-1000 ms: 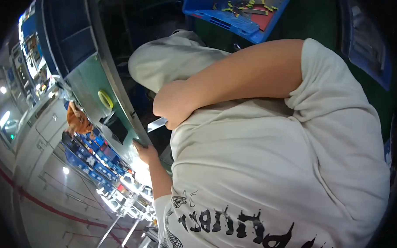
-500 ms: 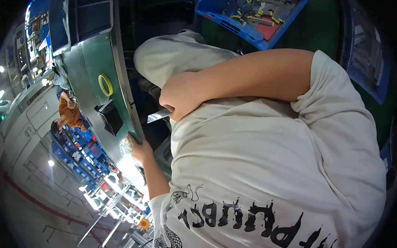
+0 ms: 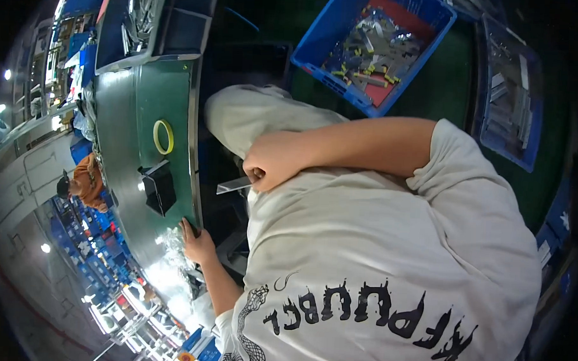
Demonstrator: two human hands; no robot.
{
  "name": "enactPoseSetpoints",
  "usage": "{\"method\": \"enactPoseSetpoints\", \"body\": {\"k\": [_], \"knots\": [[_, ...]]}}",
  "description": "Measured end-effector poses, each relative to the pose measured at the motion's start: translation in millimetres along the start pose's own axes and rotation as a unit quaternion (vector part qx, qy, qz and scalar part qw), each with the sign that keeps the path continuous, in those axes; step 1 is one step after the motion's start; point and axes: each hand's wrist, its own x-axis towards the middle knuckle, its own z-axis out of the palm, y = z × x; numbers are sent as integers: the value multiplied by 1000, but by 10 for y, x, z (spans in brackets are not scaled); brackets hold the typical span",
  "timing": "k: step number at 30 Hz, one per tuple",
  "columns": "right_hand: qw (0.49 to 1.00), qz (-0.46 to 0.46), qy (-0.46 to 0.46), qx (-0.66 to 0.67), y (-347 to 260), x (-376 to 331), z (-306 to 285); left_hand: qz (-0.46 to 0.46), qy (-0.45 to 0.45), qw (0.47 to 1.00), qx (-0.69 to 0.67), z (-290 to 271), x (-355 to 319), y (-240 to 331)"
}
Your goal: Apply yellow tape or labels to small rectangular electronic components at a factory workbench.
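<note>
My right hand [image 3: 275, 162] is closed in front of my waist. A flat, shiny strip [image 3: 234, 186] sticks out of its fingers toward the table; its other end is hidden in the hand. At the near edge of the green worktable [image 3: 121, 149], my left hand [image 3: 199, 246] rests with thumb and fingers apart, and I see nothing held in it. Close to those fingers stands a black open box [image 3: 159, 190] on the tabletop. A yellow ring like a tape roll [image 3: 163, 137] lies farther along the table.
A blue crate [image 3: 375, 110] beyond my legs holds many small metal pieces, some yellow-tipped. Metal strips fill a bluish bin [image 3: 513, 153] at right. A dark bin [image 3: 179, 33] of metal parts sits on the table's far end. Another person in orange [image 3: 85, 181] is across the table.
My view has shifted, so the crate, table and both hands appear lower. The strip stays in my right hand, with that hand turned slightly. My left hand stays at the table edge.
</note>
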Motion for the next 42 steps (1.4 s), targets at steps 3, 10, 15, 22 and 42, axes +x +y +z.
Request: {"method": "enactPoseSetpoints", "body": {"k": [3,10,15,22,42], "knots": [[996,20,11,89,-37,44,-36,-29,-5,999,-25,-85,-12,73],[965,-37,110,235,-778,1039,-342,-85,-70,980,-168,-511,312,155],[938,-18,211,276,-554,2453,-146,-122,-214,937,-247,-814,555,-13],[935,69,268,220,40,3115,-231,-151,-64,912,-376,-535,323,-267],[897,26,251,364,496,3161,-524,-210,60,827,-518,-274,426,-187]]}}
